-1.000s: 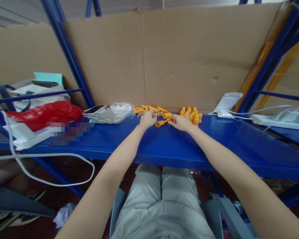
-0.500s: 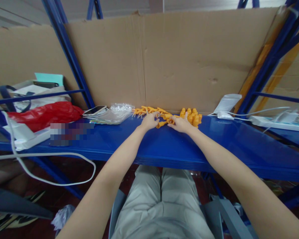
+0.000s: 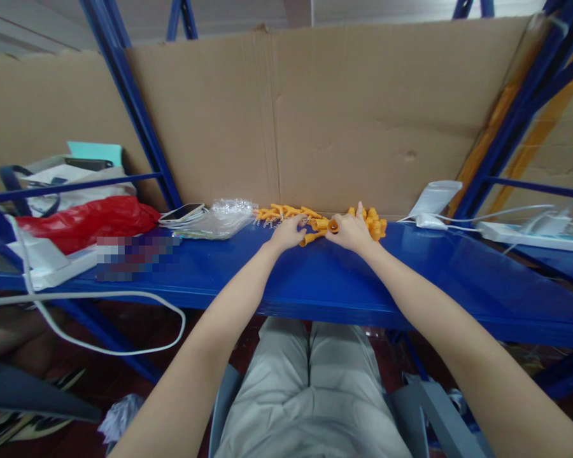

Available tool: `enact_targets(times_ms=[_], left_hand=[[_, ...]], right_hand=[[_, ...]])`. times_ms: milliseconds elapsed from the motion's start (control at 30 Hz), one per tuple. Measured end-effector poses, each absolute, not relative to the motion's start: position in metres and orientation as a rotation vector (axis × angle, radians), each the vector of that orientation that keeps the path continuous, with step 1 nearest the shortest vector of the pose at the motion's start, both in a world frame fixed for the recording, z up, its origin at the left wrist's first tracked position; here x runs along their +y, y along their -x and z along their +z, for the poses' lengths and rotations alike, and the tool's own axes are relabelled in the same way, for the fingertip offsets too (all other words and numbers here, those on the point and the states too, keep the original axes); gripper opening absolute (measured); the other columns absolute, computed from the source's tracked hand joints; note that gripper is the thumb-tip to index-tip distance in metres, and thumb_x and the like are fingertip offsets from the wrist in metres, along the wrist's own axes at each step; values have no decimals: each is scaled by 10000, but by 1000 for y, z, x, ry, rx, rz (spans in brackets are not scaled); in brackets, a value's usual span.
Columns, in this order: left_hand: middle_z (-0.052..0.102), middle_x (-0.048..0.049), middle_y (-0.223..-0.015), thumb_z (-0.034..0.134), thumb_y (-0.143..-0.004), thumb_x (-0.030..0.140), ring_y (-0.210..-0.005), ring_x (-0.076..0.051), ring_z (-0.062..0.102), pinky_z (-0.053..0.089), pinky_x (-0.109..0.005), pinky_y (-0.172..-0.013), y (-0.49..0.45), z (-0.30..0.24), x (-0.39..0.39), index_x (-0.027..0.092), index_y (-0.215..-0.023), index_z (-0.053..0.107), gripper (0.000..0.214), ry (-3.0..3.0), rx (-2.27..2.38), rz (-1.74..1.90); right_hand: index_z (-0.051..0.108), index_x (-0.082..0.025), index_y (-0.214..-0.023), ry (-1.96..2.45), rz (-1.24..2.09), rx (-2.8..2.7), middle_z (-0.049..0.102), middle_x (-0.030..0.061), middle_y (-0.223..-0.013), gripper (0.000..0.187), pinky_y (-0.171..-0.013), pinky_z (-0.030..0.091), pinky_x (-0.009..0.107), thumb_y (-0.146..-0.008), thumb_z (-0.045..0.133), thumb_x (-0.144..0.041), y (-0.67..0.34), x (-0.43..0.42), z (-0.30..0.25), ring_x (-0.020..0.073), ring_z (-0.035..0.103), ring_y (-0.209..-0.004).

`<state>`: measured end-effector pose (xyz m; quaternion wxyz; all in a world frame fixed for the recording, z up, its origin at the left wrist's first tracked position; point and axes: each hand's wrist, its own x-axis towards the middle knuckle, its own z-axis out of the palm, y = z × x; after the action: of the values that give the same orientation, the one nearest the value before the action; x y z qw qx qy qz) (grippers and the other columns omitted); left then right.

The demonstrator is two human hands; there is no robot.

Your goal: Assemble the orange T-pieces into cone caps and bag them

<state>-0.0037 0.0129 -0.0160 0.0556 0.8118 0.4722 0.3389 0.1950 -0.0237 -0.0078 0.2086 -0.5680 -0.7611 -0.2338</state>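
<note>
Where the blue steel rack (image 3: 124, 102) rises in slanted posts on both sides, a wide sheet of brown cardboard (image 3: 363, 114) closes off the back, creased down its middle. Below it runs the long, glossy blue shelf (image 3: 315, 273), which serves as the work surface, with the person's pale trousers (image 3: 310, 388) showing under its front edge. At the far left of the shelf lies a crumpled red plastic bag (image 3: 86, 219), and a white cable (image 3: 100, 321) loops down from that end toward the dim floor. At the far right sits a white power strip (image 3: 530, 235) with thin leads, and near it a white pouch (image 3: 434, 194) leans on the cardboard. Left of centre a clear plastic bag (image 3: 224, 216) lies flat, with a phone (image 3: 184, 211) just beside it. Against the cardboard, at the middle of the shelf, are two heaps of orange plastic parts: a loose spread of thin ones (image 3: 279, 212) and a tight cluster of stubby ones (image 3: 376, 224). Both arms reach forward to this spot. The right hand (image 3: 351, 232) pinches a short orange tube (image 3: 333, 225) between thumb and fingers, its round mouth turned toward the camera and the forefinger stretched toward the cluster. The left hand (image 3: 286, 232) rests on the shelf with fingers curled, touching one end of an orange stick (image 3: 310, 239) that lies between the two hands. Whether it grips the stick cannot be told.
</note>
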Motion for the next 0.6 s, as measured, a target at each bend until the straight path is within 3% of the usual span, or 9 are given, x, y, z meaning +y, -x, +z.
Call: enact_targets(times_ms=[200,600], left_hand=[[713,-102,-1158,595,-815,126,-1023,-221,681,522,-370,-982,5,-17,16,156,-1335,601,521,-2455,1423,1024],[738,-68,-1021,606,-829,155,-951,-201,697,541,-346,-911,5,-20,18,161,-1290,615,461,-2558,1304,993]], right_hand=[[660,-158,-966,1480,-617,-1915,749,135,-886,288,-1136,239,624,-870,486,-367,-202,-21,-1,313,700,-894],[626,-193,-1080,1382,-457,-1742,726,102,-974,307,-1177,217,614,-901,435,-354,-205,-31,13,288,675,-934]])
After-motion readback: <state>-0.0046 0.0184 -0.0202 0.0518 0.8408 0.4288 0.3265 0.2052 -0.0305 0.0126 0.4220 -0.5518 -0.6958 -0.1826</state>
